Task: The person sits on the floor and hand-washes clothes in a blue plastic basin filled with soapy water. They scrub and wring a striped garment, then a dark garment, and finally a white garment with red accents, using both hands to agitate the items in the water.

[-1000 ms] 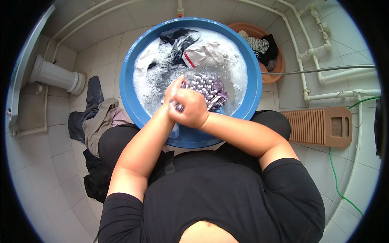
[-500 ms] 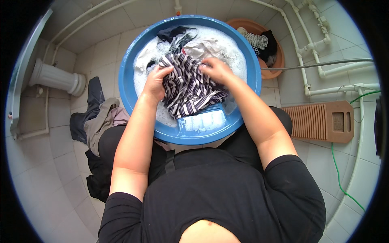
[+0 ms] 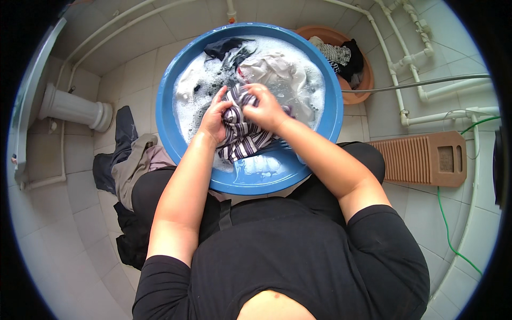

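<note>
A striped cloth (image 3: 246,140), dark and white, is bunched at the near side of a round blue tub (image 3: 166,120), its lower folds lying against the tub's wet, sloping ledge (image 3: 269,166). The left hand (image 3: 213,121) grips the bunch from the left, thumb and fingers closed on a fold; the right hand (image 3: 266,111) is curled over it from the right, fingers bent inward, pinching the upper part. Just beyond the hands, a pale cloth (image 3: 274,69) and a dark cloth (image 3: 226,49) lie among white suds (image 3: 186,85). Behind the tub to the right, an orange basin (image 3: 367,82) holds more clothes. A brown washboard (image 3: 408,160) lies right of the person's knee, and a beige garment (image 3: 130,173) lies left, beside a dark grey garment (image 3: 126,130).
</note>
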`<action>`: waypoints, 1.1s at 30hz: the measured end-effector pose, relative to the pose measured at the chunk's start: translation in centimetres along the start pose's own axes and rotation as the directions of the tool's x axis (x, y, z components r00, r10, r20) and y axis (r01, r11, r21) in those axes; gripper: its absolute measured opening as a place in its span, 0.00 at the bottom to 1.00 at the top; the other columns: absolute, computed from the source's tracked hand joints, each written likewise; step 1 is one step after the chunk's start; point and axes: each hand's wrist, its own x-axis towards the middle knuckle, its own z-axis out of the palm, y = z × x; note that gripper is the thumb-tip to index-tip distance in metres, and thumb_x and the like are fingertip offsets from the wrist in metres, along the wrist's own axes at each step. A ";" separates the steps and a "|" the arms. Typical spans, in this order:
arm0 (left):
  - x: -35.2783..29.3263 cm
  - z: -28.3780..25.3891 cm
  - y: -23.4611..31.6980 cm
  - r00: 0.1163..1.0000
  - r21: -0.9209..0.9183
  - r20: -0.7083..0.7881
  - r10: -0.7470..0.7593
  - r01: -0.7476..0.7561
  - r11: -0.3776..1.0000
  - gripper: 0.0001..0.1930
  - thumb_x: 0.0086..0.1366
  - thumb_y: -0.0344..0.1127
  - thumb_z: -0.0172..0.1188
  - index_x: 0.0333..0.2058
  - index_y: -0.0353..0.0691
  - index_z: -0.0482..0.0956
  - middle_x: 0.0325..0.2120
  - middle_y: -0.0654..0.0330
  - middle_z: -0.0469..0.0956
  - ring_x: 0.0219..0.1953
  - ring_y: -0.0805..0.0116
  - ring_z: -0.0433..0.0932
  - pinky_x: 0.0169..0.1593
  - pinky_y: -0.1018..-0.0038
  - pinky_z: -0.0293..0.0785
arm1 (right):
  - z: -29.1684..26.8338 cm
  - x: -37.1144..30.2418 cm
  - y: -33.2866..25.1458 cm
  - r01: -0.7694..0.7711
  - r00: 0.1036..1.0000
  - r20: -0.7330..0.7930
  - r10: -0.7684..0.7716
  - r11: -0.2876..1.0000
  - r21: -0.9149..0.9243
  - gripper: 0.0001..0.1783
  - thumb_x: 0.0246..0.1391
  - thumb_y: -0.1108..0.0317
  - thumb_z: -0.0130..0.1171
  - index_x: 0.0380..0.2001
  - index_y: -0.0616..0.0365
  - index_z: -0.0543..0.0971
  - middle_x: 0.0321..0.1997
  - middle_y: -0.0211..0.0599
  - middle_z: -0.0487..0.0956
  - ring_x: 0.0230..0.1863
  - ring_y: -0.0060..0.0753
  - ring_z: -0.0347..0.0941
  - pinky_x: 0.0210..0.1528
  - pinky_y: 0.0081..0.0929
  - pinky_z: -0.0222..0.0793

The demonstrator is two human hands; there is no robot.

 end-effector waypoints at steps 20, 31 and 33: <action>1.0 -2.6 -2.9 0.984 0.080 -0.053 -0.170 0.174 0.981 0.18 0.62 0.49 0.49 0.34 0.38 0.75 0.26 0.58 0.77 0.28 0.72 0.75 0.35 0.73 0.71 | 1.2 -2.9 -9.9 0.294 0.955 0.077 -0.287 0.950 -0.104 0.13 0.32 0.60 0.58 0.20 0.57 0.71 0.21 0.45 0.72 0.24 0.49 0.71 0.28 0.37 0.68; 0.3 -0.5 0.9 0.889 0.697 -0.317 0.330 -0.017 0.717 0.27 0.59 0.42 0.52 0.52 0.29 0.63 0.43 0.44 0.73 0.45 0.56 0.74 0.50 0.66 0.68 | -4.4 2.4 2.2 -0.476 0.879 -0.043 0.474 0.874 -0.099 0.30 0.43 0.47 0.59 0.45 0.57 0.72 0.46 0.50 0.72 0.48 0.45 0.70 0.50 0.37 0.66; -0.2 -0.7 1.3 0.925 0.984 -0.178 0.336 0.162 0.074 0.33 0.57 0.43 0.53 0.61 0.48 0.54 0.54 0.42 0.61 0.52 0.48 0.68 0.54 0.63 0.65 | -4.1 1.6 2.4 -0.360 0.912 0.048 0.407 0.851 -0.382 0.30 0.44 0.47 0.59 0.47 0.54 0.73 0.50 0.51 0.70 0.52 0.44 0.68 0.52 0.38 0.65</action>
